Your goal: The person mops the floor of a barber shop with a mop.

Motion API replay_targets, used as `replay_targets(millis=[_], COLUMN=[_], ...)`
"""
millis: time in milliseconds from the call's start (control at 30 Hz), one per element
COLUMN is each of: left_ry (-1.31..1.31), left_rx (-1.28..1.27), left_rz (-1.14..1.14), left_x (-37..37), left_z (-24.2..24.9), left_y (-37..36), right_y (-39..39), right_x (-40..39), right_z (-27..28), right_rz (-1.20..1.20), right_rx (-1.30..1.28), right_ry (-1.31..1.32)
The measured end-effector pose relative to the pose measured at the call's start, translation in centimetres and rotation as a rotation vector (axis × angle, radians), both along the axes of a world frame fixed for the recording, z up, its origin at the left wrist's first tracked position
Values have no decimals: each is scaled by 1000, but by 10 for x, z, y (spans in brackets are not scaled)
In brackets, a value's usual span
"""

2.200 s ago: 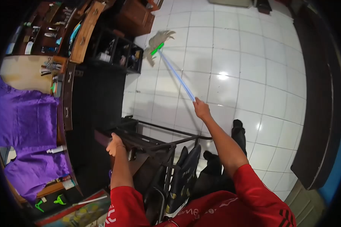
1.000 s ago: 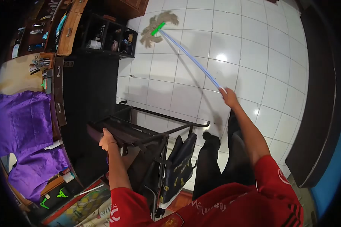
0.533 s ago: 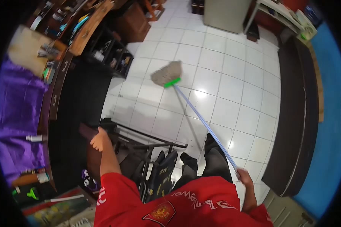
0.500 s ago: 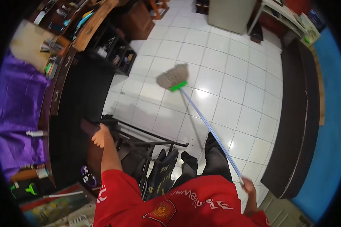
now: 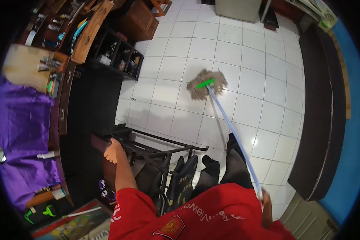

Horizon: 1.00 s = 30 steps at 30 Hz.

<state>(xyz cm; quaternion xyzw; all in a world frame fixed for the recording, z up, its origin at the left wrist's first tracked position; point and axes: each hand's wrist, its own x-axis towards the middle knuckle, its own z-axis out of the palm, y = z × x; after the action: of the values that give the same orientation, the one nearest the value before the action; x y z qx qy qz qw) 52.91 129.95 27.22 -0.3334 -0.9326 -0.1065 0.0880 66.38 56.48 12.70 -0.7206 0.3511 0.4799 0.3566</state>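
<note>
My right hand (image 5: 265, 200) is closed around the upper end of a mop's pale blue pole, low on the right. The mop (image 5: 236, 134) slants away from me, and its green clamp and grey-beige string head (image 5: 197, 89) rest on the white tiles ahead. At the left, my left hand (image 5: 114, 151) is wrapped round the dark brown edge of a black metal-framed chair (image 5: 156, 150). The chair stands close to my legs, its lower parts overlapping from this angle. A dark bag-like item with yellow lettering (image 5: 183, 182) hangs or leans beside the frame.
A wooden desk with drawers (image 5: 64, 104) and purple cloth (image 5: 24, 116) lines the left, with a black shelf rack (image 5: 120, 60) beyond. A long dark bench (image 5: 322, 108) runs along the right. A pale cabinet (image 5: 238, 10) stands at the far end of the tiled floor (image 5: 168, 68).
The mop head has moved to the right across the tiles, its strings now spread around the clamp. My left hand still grips the chair, and the view has shifted slightly.
</note>
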Motion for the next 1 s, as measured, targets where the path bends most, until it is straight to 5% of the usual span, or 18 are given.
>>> replay_targets(millis=[100, 167, 200, 267, 333, 433, 467, 500, 533, 600, 633, 667, 700, 733, 833, 867, 967, 1000], left_ry=[-110, -98, -3, 98, 515, 277, 187, -309, -744, -1185, -1258, -812, -794, -757, -737, -717, -832, -840], left_rx=[-2, -59, -64, -55, -122, -243, -311, -312, -436, -738, -843, -899, -890, -993, -1343, -1474, -1736, -1760], left_rz=[24, -1, -41, -104, -629, -1021, -1254, -1431, -1387, -1201, -1341, -1646, -1827, -1840, -1791, -1776, -2057, -2047], left_x=[7, -8, -19, -9, 8, 59, 69, 72, 105, 142, 141, 145, 140, 135, 92, 78, 4, -5], left_z=[13, 1, -13, -13, 0, -19, -36, -87, -75, -78, -116, -143, -161, -173, -232, -219, -364, -320], left_y=[-4, 5, 12, 14, -16, -30, -28, -8, -50, -120, -138, -164, -198, -230, -311, -334, -373, -359], right_y=[115, 212, 255, 334, 390, 411, 405, 390, 366, 300, 258, 212, 162, 120, -10, -48, -142, -171], right_x=[86, 130, 152, 177, 207, 217, 217, 214, 207, 187, 174, 161, 148, 133, 66, 44, -36, -62], right_z=[-60, -73, -77, -81, -24, 7, 12, 10, 2, -10, -17, -30, -26, 23, 78, 107, 168, 183], right_rz=[486, 494, 400, 543, 609, 655, 653, 663, 676, 668, 642, 614, 644, 507, 145, 77, -172, -190], right_rx=[143, 499, 559, 398, 395, 417, 424, 408, 420, 449, 467, 503, 465, 497, 412, 367, 126, -3], right_ry=[-328, -890, -632, -1100, -771, -767, -796, -810, -834, -894, -932, -909, -740, -424, -148, -125, -309, -235])
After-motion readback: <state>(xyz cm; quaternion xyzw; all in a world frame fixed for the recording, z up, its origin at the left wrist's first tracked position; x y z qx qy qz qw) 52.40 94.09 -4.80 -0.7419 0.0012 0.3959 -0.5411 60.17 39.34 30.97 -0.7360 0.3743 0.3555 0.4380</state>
